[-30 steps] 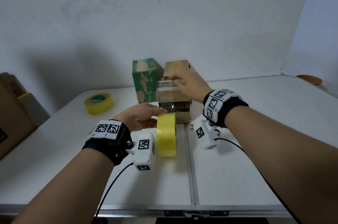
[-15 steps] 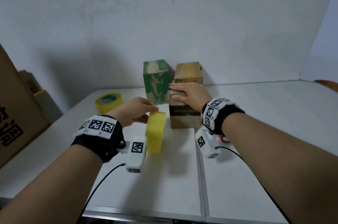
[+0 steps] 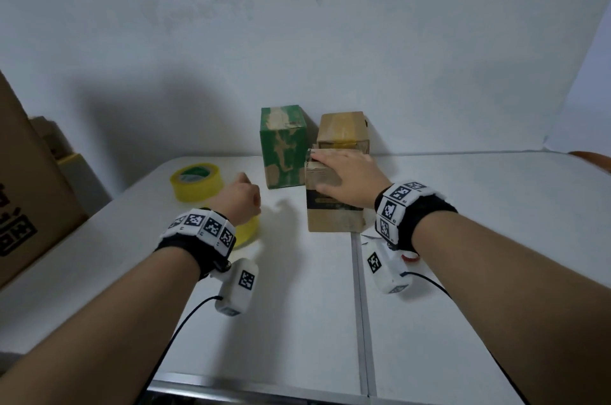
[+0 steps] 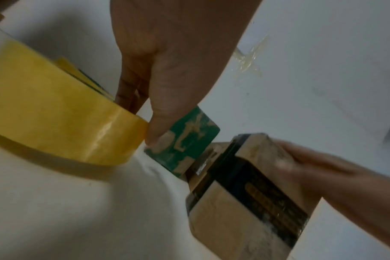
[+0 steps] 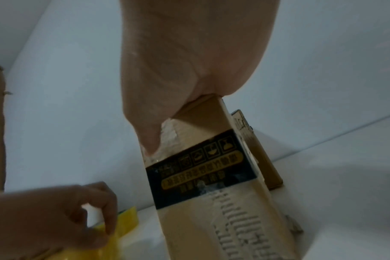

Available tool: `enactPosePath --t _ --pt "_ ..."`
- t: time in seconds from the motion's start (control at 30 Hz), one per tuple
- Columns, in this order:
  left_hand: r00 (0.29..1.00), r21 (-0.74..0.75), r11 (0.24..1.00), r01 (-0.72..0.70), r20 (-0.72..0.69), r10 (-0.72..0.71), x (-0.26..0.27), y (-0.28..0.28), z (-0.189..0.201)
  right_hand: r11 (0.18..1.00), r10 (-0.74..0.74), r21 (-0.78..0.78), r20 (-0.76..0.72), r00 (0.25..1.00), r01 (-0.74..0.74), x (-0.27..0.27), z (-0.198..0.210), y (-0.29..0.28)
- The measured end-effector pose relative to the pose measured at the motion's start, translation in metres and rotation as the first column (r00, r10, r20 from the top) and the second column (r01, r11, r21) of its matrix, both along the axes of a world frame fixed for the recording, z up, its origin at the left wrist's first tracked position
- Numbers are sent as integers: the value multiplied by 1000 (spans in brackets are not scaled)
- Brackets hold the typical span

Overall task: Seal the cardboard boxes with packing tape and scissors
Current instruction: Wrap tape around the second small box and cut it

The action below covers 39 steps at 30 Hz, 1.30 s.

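Two hands have shifted: left hand point(image 3: 238, 198) has lowered its tape roll point(image 4: 56, 123) onto the table point(image 3: 297, 305), fingers still pinching it; right hand point(image 3: 347, 178) stays flat on the brown box point(image 3: 332, 216). Only the left wrist view shows the thumb at the roll's rim.

Three small boxes, one green point(image 3: 282, 146) and two brown point(image 3: 334, 202) point(image 3: 344, 128), two yellow tape rolls point(image 3: 195, 181) point(image 3: 246, 232), and one large carton point(image 3: 26, 202).

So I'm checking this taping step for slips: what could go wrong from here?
The left hand holds the tape roll low by the table, away from the brown box, so any loose tape end may restick. The right hand only rests flat on the box, which could slide or tip.
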<state>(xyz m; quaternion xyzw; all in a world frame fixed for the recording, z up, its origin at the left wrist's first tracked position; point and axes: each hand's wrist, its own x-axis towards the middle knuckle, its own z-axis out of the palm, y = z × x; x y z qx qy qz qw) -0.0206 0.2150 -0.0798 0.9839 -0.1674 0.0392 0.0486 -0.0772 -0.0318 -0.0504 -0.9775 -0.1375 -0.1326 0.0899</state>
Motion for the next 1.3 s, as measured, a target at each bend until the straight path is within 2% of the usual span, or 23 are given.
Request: enactPosePath --t 0.13,0.2,0.23,0.27,0.3,0.33,0.37,0.4,0.43,0.47,0.53,0.7,0.73,0.83,0.93,1.0,1.07,1.13,1.17,1.2,1.23,1.27,1.3 --pt "997 110 993 35 -69 -27 -3 -9 -8 965 8 263 27 1000 -15 -6 3 0" --pt "999 203 979 15 32 -22 -7 -14 7 928 8 371 2 1000 -9 -6 2 -1" --pt "992 168 986 1 121 -22 -8 -18 17 904 11 428 -6 1000 -7 -5 2 -1" --pt "983 28 999 23 184 -28 -11 -24 29 880 12 475 -18 1000 -2 -5 2 -1" --pt "985 -210 975 80 169 -44 -15 -31 41 864 11 504 -30 999 6 -3 3 -1" --pt "992 -506 854 124 65 -106 -21 -40 50 857 8 515 -41 999 14 -3 3 -1" --pt "964 -753 648 112 -77 -256 -28 -50 58 856 4 517 -46 999 20 -1 3 -1" --pt "893 -884 465 45 -173 -416 -35 -59 62 857 1 515 -50 999 25 1 2 -1" --pt "819 -934 356 -21 -220 -529 -38 -67 61 858 3 513 -48 999 22 2 1 -2" --pt "764 -949 307 -69 -248 -595 -39 -73 56 859 6 511 -44 999 18 3 1 -3" --pt "718 -952 277 -130 -283 -635 -40 -80 47 851 16 524 -53 998 14 5 0 -4" --pt "692 -955 190 -227 -295 -659 -38 -79 43 844 37 536 -82 996 13 3 3 -5" --pt "693 -953 198 -228 -301 -655 -39 -79 42 856 32 517 -77 996 12 3 4 -5" --pt "707 -907 334 -257 -412 -575 -40 -78 28 906 16 423 -61 998 11 1 4 -4" --pt "696 -846 417 -333 -519 -496 -41 -74 15 929 13 370 -54 998 8 -3 5 -5" --pt "732 -760 574 -305 -573 -370 -36 -73 20 933 11 361 -66 998 13 -4 7 -4" --pt "834 -585 771 -254 -536 -132 -26 -72 28 903 30 429 -119 992 24 -7 12 -3" --pt "955 -329 929 -166 -287 69 -21 -72 40 818 81 574 -180 980 38 -10 18 -6" --pt "989 -219 969 -118 -118 94 -21 -71 43 753 91 657 -155 984 34 -10 19 -9" --pt "998 -182 981 -68 0 69 -22 -70 45 670 55 742 -91 994 31 -11 18 -13" --pt "998 -210 978 -17 53 29 -24 -69 46 572 -38 819 -24 999 41 -10 17 -17" --pt "997 -253 967 26 75 -7 -28 -69 47 488 -155 870 10 988 67 -9 15 -23" --pt "996 -273 960 55 88 -32 -35 -70 49 440 -241 890 -8 970 117 -7 12 -29"
